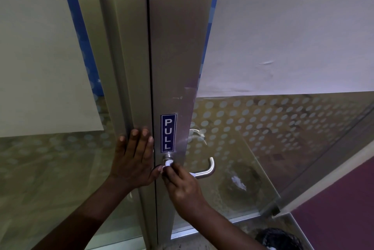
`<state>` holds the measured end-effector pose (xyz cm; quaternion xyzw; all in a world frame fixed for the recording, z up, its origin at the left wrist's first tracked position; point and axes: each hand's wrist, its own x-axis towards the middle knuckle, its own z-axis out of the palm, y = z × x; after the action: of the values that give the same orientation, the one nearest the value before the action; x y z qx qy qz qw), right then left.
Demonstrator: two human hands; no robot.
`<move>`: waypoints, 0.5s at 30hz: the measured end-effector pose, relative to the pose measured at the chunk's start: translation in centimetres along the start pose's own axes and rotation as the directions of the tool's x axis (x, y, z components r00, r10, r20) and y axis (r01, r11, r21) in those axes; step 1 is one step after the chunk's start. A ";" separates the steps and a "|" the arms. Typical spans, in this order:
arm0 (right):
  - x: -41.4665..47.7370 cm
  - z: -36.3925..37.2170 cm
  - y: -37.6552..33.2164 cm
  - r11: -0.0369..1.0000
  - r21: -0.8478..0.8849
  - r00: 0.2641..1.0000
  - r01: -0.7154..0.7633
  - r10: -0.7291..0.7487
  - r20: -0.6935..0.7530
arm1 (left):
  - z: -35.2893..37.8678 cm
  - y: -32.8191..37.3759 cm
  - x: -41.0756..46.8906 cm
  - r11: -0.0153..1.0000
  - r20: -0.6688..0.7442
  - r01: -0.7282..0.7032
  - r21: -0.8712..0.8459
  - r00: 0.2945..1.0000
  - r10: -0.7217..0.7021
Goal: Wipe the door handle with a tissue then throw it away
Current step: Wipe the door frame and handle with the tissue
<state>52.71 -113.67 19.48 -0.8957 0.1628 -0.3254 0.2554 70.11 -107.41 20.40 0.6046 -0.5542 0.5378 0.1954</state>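
A steel lever door handle (208,169) sticks out of the metal door stile (176,67) below a blue PULL sticker (168,133). My right hand (182,185) is closed around a white tissue (168,163) and presses it against the handle's base near the round rose. Most of the tissue is hidden under my fingers. My left hand (134,158) lies flat with spread fingers on the door frame, just left of the gap between frame and door. It holds nothing.
The door's glass pane (283,138) with frosted dots extends to the right. A second handle (197,134) shows through the glass on the far side. A dark bin with a black liner (277,239) sits on the floor at bottom right.
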 end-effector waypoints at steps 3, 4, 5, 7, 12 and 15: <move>-0.8 -1.0 1.9 0.957 -0.149 0.967 0.251 -0.243 0.071 | -0.1 0.0 0.1 1.000 0.001 -0.003 0.003 1.000 0.003; -1.3 -1.4 2.6 0.926 -0.190 0.944 0.327 -0.311 0.110 | -0.1 -0.1 0.1 1.000 0.002 -0.003 0.004 1.000 0.003; -1.7 -2.0 3.2 0.913 -0.213 0.934 0.348 -0.318 0.161 | 0.0 -0.1 0.2 1.000 0.003 -0.002 0.005 1.000 0.002; -2.5 -3.5 4.5 0.908 -0.264 0.938 0.326 -0.277 0.206 | 0.0 -0.2 0.2 1.000 0.003 -0.002 0.007 1.000 0.002; -3.1 -7.9 6.7 0.902 -0.270 0.934 0.336 -0.282 0.219 | -0.1 -0.1 0.2 1.000 0.000 -0.010 0.007 1.000 0.010; -2.5 -9.2 8.1 0.923 -0.155 0.932 0.352 -0.331 0.147 | -0.1 -0.1 0.3 1.000 -0.008 -0.010 0.002 1.000 0.010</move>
<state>43.75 -122.35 19.69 -0.9473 0.0172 -0.2954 0.1226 70.13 -107.45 20.75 0.5999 -0.5558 0.5418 0.1942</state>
